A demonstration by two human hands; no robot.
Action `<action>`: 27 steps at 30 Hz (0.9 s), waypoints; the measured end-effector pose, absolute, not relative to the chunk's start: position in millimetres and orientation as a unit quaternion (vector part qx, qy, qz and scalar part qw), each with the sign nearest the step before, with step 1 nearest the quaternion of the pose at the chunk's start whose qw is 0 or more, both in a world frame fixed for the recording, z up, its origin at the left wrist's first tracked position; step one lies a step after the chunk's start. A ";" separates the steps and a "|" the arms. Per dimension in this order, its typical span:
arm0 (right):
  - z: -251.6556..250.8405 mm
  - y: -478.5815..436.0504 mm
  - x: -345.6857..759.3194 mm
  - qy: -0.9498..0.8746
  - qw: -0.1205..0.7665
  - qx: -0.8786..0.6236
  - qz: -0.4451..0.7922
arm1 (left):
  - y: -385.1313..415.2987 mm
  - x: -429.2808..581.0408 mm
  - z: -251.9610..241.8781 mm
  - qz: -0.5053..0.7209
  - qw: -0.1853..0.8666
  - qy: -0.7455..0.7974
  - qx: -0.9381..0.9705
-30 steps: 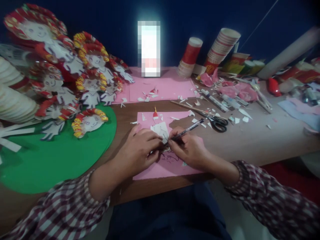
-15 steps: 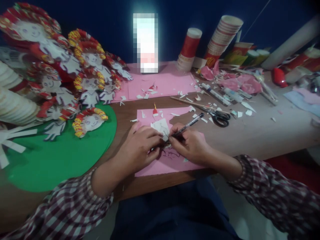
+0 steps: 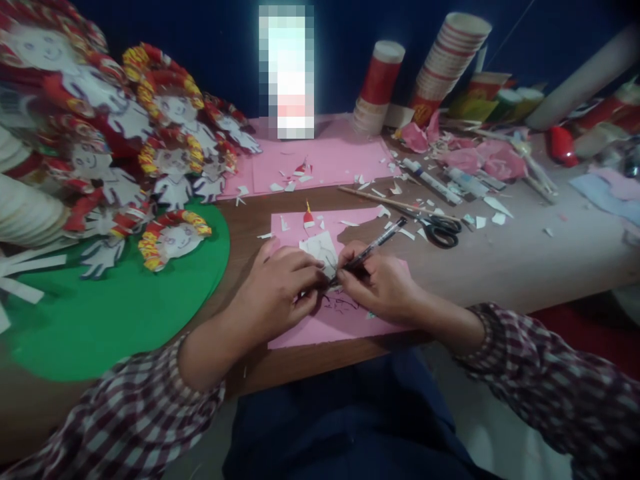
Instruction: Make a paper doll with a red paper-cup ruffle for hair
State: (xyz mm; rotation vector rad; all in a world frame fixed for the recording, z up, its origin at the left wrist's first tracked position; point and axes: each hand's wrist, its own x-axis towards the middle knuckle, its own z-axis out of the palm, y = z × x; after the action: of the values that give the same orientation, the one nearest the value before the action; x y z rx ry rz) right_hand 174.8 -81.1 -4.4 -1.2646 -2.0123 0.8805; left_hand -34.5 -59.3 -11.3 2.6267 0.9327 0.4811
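A small white paper piece [image 3: 319,247] with drawn dark lines lies on a pink sheet [image 3: 295,333]. My left hand [image 3: 280,287] bends over its lower left part, fingers curled and fingertips holding the paper down. In my right hand [image 3: 383,287] is a slim black pen [image 3: 377,243], pinched between thumb and fingers, its upper end slanting up to the right. The pen's lower end is close to the paper and my left fingertips; whether the tip touches is hard to tell. Black pen marks [image 3: 340,305] show on the pink sheet below the hands.
At left, paper dolls with red and yellow twisted hair [image 3: 175,240] stand by a green sheet [image 3: 150,327]. Black scissors [image 3: 441,231], a thin stick [image 3: 390,200], markers [image 3: 433,183] and white scraps lie to the right. Stacked paper cups [image 3: 450,60] and a bright blurred screen [image 3: 287,73] stand behind.
The whole view has shifted slightly, with things sitting a little higher and further left. Both hands keep nearly the same hold on the paper and pen.
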 end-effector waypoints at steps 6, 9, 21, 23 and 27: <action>-4.3 -81.1 175.0 -0.760 0.284 -0.490 0.318 | -59.5 -33.9 -10.4 0.170 0.159 0.327 0.916; -3.8 -81.5 174.8 -0.763 0.287 -0.488 0.312 | -60.2 -33.2 -8.7 0.165 0.163 0.332 0.914; 2.4 -84.0 171.7 -0.743 0.309 -0.499 0.323 | -60.3 -36.6 -13.7 0.191 0.173 0.329 0.909; 3.3 -84.0 170.9 -0.727 0.311 -0.511 0.338 | -61.5 -36.5 -12.0 0.194 0.177 0.332 0.906; 3.2 -83.3 170.6 -0.699 0.321 -0.528 0.361 | -63.7 -36.8 -8.1 0.191 0.185 0.341 0.902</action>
State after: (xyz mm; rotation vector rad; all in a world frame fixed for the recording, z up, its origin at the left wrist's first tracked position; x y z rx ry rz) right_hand 170.6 -83.3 3.2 -1.3864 -1.8361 0.9477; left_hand -36.8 -63.7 -8.1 2.5413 0.9596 0.5379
